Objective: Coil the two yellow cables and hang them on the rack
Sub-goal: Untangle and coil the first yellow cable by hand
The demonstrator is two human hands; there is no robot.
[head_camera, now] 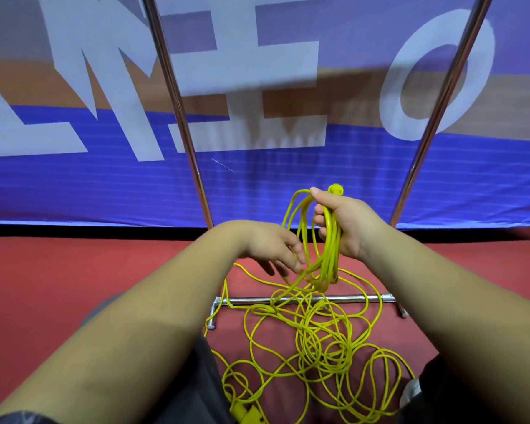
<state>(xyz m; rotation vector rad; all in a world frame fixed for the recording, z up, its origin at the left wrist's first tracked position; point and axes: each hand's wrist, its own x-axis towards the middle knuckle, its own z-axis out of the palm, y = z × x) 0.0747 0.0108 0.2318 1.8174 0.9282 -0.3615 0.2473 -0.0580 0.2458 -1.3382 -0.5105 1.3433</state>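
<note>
Your right hand (346,228) is raised in front of you, palm turned toward you. Its grip is clamped round a bundle of yellow cable loops (329,240), fingers curled across the strands and thumb over the top. A yellow plug (335,189) sticks up just above that fist. The loops hang down from the hand, and one strand trails to the floor.

Your left hand (270,249) reaches in from the left, lower than the right, palm down. Its grip is apart, with the fingers spread and relaxed and the fingertips at the hanging loops. Whether they touch the strands cannot be told.

The rest of the yellow cable (318,341) lies in a loose tangle on the floor between your knees. It crosses over the rack's base bar (364,298). Which strands belong to which of the two cables cannot be told. A blocky yellow end piece (245,413) sits at the bottom edge of the view.

The rack's two shiny uprights (178,111) rise on either side of your hands, leaving open room between them. The floor (58,270) is red. Behind the rack hangs a blue banner (104,185) with large white lettering.
</note>
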